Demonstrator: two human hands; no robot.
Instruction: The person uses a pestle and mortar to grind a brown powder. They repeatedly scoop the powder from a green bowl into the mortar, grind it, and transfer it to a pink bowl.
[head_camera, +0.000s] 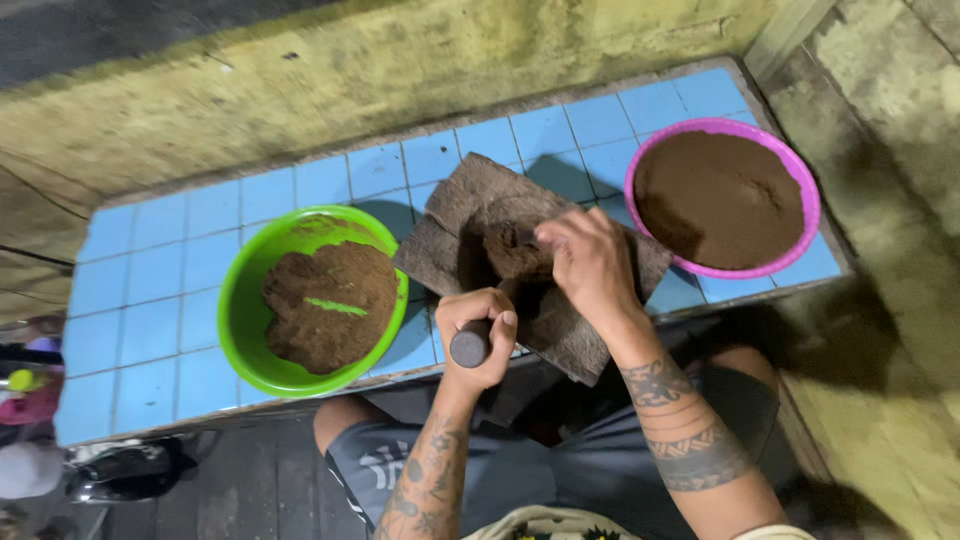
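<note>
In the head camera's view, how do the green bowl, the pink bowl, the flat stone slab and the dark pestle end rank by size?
1. Stone slab.
2. Green bowl and pink bowl: they look alike, so no ranking.
3. Pestle end, gripped in the left hand, clearly smallest.

There is one view only, from a camera on the person's head, looking steeply down, almost straight down, over the person's own forearms and lap. It sits close above a blue-tiled counter (150, 320), whose far edge meets a stained wall along the top of the frame. The counter runs slantwise, tilted up to the right. Both hands lie near the middle, and bare floor shows at the right and lower left.
</note>
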